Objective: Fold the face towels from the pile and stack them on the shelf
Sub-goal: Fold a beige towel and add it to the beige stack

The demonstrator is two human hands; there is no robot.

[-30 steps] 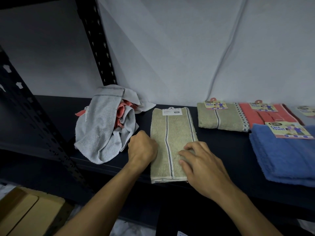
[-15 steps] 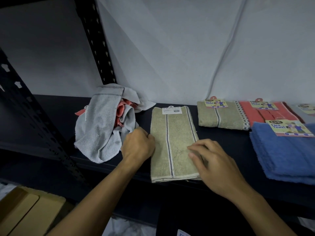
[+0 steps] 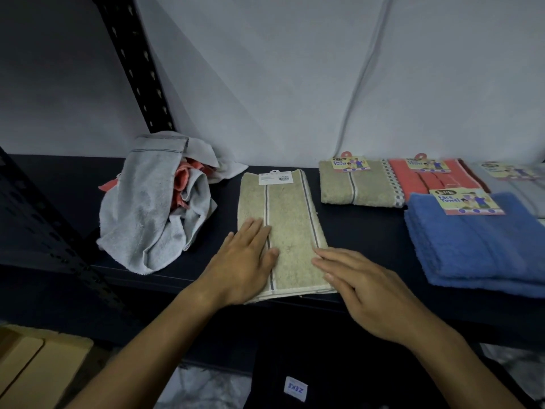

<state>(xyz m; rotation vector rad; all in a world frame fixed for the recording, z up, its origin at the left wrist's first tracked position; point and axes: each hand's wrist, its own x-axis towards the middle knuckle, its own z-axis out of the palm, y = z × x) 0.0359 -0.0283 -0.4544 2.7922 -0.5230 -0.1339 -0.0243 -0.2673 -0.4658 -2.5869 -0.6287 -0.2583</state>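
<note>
A beige face towel (image 3: 287, 219) with grey stripes and a white barcode tag lies folded lengthwise on the dark shelf (image 3: 362, 228). My left hand (image 3: 247, 261) presses flat on its near left part, fingers straight. My right hand (image 3: 362, 287) lies flat at the towel's near right edge, fingers straight and pointing left. To the left sits the pile (image 3: 153, 205) of crumpled grey and coral towels.
Folded towels lie to the right: a beige one (image 3: 354, 187), a coral one (image 3: 427, 181), a blue stack (image 3: 477, 246) and a grey one (image 3: 519, 184), most with printed labels. A black perforated shelf post (image 3: 132, 63) rises behind the pile. Cardboard (image 3: 38, 367) lies below left.
My left hand has opened from a fist beside the towel's left edge and now lies flat on the towel. My right hand has flattened and slid to the near right edge.
</note>
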